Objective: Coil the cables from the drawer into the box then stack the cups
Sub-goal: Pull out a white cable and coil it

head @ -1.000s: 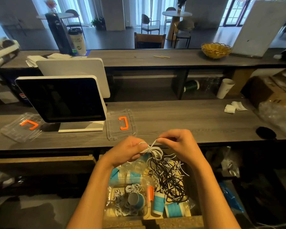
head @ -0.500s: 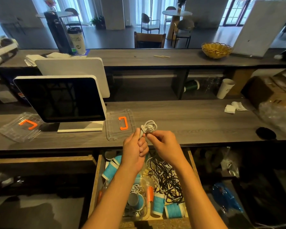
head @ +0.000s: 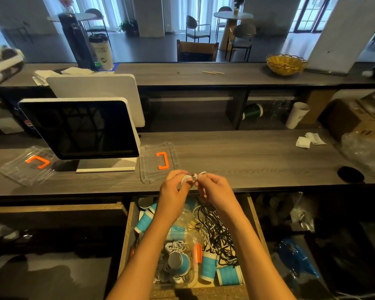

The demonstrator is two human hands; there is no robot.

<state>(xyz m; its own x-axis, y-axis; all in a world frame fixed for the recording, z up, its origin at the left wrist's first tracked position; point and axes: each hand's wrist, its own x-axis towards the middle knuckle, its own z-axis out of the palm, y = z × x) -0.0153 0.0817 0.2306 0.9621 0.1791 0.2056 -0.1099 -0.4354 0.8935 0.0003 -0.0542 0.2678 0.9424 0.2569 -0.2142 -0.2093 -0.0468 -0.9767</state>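
Open drawer [head: 126,241] with cups [head: 208,266], loose cables [head: 217,230], cable-filled clear box [head: 193,276].

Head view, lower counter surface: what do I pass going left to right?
Clear lid with orange handle → monitor → second clear lid → white cable gripped between left hand and right hand → crumpled tissues → black disc.

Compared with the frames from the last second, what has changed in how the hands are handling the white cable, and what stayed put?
Both hands lifted the white cable out of the drawer to counter-edge height and drew its loose loops into a small tight bundle. The left hand and right hand kept their grip throughout, now closer together. The black cables, blue cups, clear box and lids did not move.
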